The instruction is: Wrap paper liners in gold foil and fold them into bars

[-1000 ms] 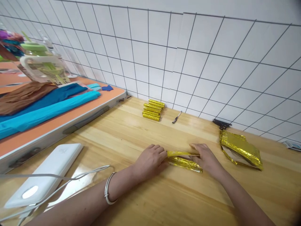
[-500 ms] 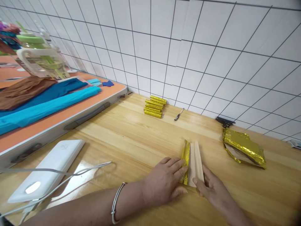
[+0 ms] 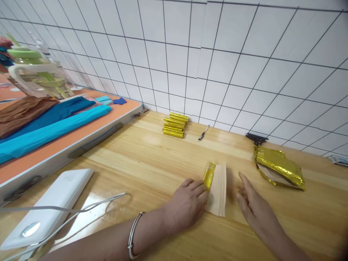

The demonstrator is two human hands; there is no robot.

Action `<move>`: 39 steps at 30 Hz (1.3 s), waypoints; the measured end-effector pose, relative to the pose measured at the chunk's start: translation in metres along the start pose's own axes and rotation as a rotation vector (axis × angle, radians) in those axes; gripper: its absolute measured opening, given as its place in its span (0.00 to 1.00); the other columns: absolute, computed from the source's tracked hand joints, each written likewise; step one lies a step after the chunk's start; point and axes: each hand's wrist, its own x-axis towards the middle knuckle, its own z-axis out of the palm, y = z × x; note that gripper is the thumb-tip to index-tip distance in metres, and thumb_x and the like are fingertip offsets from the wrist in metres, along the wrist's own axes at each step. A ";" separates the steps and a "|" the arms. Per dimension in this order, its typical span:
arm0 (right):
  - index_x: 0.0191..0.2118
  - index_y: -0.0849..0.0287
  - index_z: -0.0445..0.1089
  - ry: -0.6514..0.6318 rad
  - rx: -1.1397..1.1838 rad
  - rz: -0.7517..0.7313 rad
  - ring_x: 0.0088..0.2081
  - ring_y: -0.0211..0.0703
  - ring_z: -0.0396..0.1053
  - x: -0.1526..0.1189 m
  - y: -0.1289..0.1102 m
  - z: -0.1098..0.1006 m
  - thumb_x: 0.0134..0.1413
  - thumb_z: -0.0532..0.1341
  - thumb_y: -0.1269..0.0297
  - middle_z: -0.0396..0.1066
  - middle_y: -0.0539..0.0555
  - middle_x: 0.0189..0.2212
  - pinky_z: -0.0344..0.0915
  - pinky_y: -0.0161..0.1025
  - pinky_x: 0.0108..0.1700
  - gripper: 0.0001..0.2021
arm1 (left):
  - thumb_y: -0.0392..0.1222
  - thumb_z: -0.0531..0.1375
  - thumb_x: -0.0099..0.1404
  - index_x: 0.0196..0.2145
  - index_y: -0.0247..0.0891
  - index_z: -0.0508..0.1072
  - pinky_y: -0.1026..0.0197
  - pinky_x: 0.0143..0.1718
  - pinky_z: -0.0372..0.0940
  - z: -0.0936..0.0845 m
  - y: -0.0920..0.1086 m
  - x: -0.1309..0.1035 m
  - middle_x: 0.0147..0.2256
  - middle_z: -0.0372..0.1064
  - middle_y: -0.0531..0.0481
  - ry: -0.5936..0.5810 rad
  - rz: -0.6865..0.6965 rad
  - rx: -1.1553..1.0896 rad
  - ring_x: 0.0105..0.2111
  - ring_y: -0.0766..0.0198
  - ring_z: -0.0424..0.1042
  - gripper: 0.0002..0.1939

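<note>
While my left hand lies over the gold edge of a sheet with a pale paper side up, my right hand is held just to the right of it, thumb and fingers parted, gripping nothing. My left fingers are bent onto that gold strip; I cannot tell whether the thumb pinches from below. The sheet sits right of centre on the near half of the desk, a glossy light wood top with grain running lengthwise and a bright patch of glare on the near left.

In that glare's corner lies a white power bank, with a pale cable looping over the wood beside it. On the far side, close to the wall, gold rolls lie side by side, with a pen to their right. Farther right are a black clip and, just nearer, a gold foil packet. The wall is white, crossed by thin dark lines in a grid.

Along the left, an orange top with a pale edge adjoins mine, carrying brown cloth, blue cloth and a turquoise strip. Behind them, at far left, stands a green-lidded container, slightly blurred.
</note>
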 end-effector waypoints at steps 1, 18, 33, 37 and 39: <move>0.64 0.57 0.36 0.054 -0.091 -0.092 0.52 0.50 0.62 0.008 0.000 -0.003 0.58 0.48 0.63 0.61 0.61 0.53 0.61 0.50 0.50 0.30 | 0.43 0.50 0.66 0.41 0.37 0.67 0.54 0.52 0.52 0.001 0.000 0.001 0.48 0.66 0.45 -0.001 -0.005 0.011 0.52 0.57 0.59 0.11; 0.30 0.58 0.67 -0.090 -0.424 -0.598 0.36 0.44 0.64 0.023 -0.014 0.003 0.55 0.53 0.75 0.69 0.52 0.28 0.58 0.47 0.45 0.09 | 0.35 0.52 0.64 0.41 0.38 0.67 0.54 0.49 0.53 -0.013 -0.028 0.006 0.48 0.65 0.48 -0.040 0.021 0.079 0.49 0.58 0.60 0.08; 0.55 0.60 0.61 -0.096 -0.198 -0.555 0.55 0.46 0.59 0.014 -0.011 0.015 0.59 0.49 0.69 0.63 0.58 0.53 0.60 0.46 0.55 0.19 | 0.37 0.48 0.67 0.44 0.35 0.66 0.56 0.44 0.59 -0.003 -0.011 0.004 0.43 0.66 0.44 -0.107 0.023 0.150 0.42 0.58 0.62 0.11; 0.60 0.57 0.53 -0.187 -0.269 -0.533 0.61 0.47 0.49 0.011 -0.001 0.027 0.60 0.49 0.64 0.51 0.55 0.60 0.55 0.50 0.58 0.23 | 0.37 0.47 0.67 0.48 0.32 0.64 0.56 0.51 0.56 0.001 -0.013 -0.001 0.52 0.60 0.41 -0.127 0.098 0.174 0.51 0.56 0.59 0.15; 0.62 0.54 0.48 -0.206 -0.262 -0.520 0.62 0.45 0.46 0.008 0.004 0.029 0.61 0.48 0.63 0.47 0.54 0.62 0.52 0.50 0.59 0.24 | 0.37 0.47 0.66 0.52 0.30 0.61 0.55 0.55 0.52 0.005 -0.015 -0.004 0.56 0.56 0.40 -0.120 0.100 0.177 0.56 0.54 0.54 0.18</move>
